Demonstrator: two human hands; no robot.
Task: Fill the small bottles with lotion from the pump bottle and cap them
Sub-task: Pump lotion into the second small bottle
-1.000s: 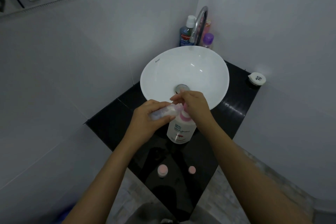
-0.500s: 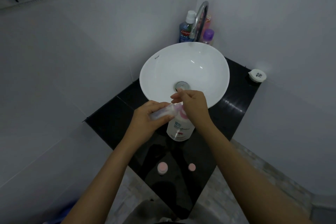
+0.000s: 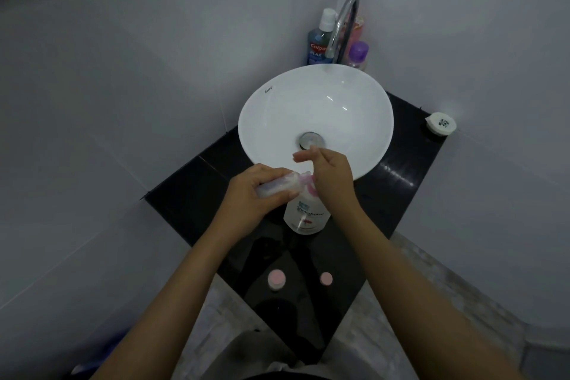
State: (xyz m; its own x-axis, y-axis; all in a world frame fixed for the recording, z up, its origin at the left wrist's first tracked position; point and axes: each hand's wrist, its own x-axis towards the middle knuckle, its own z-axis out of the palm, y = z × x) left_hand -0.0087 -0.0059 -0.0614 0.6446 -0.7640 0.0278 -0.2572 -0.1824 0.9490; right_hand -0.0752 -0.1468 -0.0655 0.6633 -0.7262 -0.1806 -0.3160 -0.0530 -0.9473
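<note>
A white pump bottle (image 3: 307, 216) with a pink pump head stands on the black counter (image 3: 191, 194) just in front of the basin. My left hand (image 3: 256, 194) holds a small clear bottle (image 3: 277, 187) on its side, its mouth at the pink nozzle. My right hand (image 3: 330, 176) rests on top of the pump head, fingers stretched toward the basin; the pump head is mostly hidden under it. Near the counter's front edge stand a small bottle with a pink cap (image 3: 276, 278) and a loose pink cap (image 3: 326, 278).
A white bowl basin (image 3: 348, 95) with a chrome tap (image 3: 342, 21) fills the back of the counter. Behind it stand a blue mouthwash bottle (image 3: 317, 46) and a purple-capped bottle (image 3: 358, 54). A round white object (image 3: 440, 123) sits at the right corner. Walls close in left and right.
My hands and both bottles stay in place; my right hand's fingers have straightened out over the pump head. The camera has shifted a little.
</note>
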